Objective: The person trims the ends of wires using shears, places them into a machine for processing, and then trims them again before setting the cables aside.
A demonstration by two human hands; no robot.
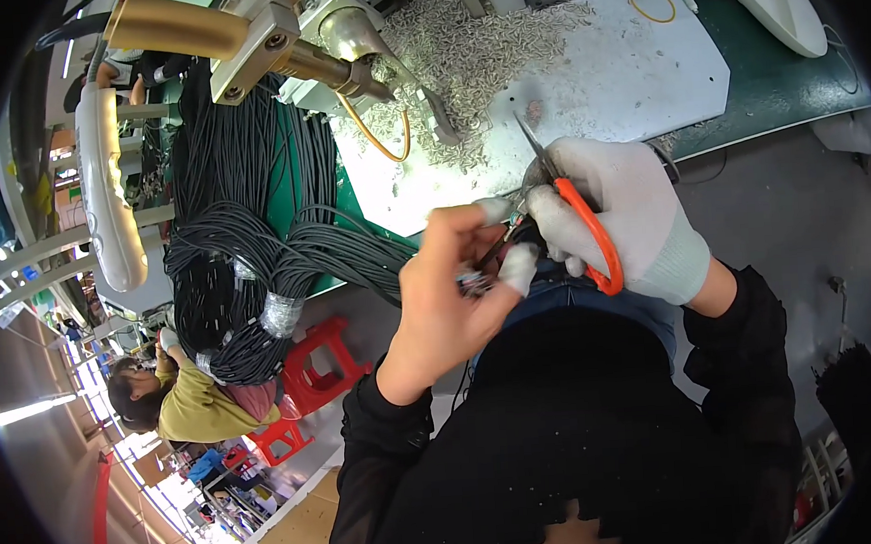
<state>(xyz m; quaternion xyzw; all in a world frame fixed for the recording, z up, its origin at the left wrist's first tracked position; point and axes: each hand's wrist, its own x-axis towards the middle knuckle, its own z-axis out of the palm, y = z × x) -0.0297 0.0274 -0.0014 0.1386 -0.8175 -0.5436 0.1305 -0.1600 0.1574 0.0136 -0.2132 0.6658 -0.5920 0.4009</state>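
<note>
In front of my body, my left hand (444, 306) pinches the stripped end of a black cable (494, 254), its thumb and a fingertip in white covers. Thin coloured wires (517, 216) stick out between those fingertips. My right hand (639, 202), in a white glove, is closed around scissors (591, 229) with orange handles; the dark pointed blades aim up and away toward the table. Gloved fingertips of the right hand meet the wires beside the left hand. The exact contact is partly hidden by the fingers.
A thick bundle of black cables (238, 164) hangs over the green table (771, 97) at left. Small cut scraps (483, 43) cover a white board (633, 94). Above it juts a brass-coloured machine arm (181, 29), near a lamp (106, 191). Red stools (322, 367) and a seated person (201, 402) are at left.
</note>
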